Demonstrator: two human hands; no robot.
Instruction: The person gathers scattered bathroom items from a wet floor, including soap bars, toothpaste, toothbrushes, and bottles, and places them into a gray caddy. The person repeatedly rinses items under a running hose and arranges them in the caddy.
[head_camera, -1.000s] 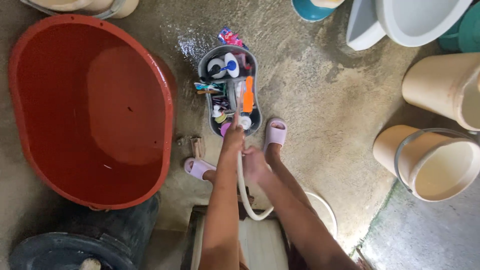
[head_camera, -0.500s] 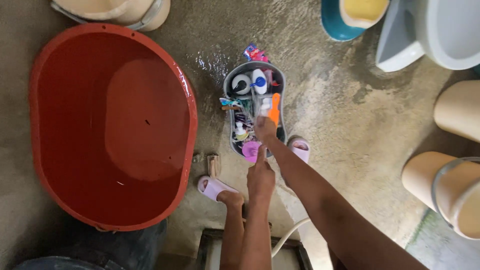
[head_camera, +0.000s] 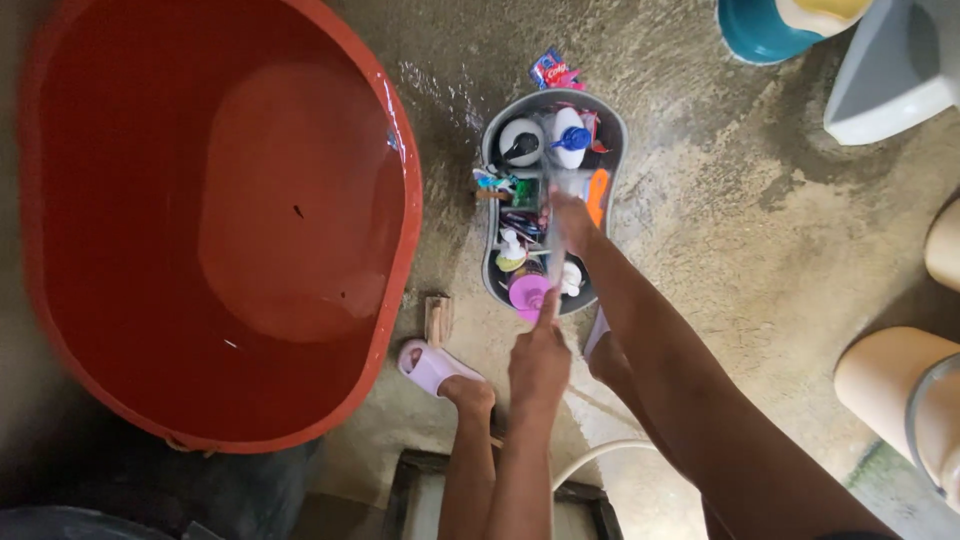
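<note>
Right hand (head_camera: 572, 215) closed on caddy handle (head_camera: 553, 232)

We no longer hold the white hose (head_camera: 600, 455) with both hands. Our right hand (head_camera: 573, 222) now reaches into the grey caddy (head_camera: 612, 150), and our left hand (head_camera: 540, 360) points at it.

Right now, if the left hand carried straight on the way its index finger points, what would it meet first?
The left hand points up the picture at the grey caddy. First in line is probably the pink round lid at its near end, though depth is unclear from above.
</note>
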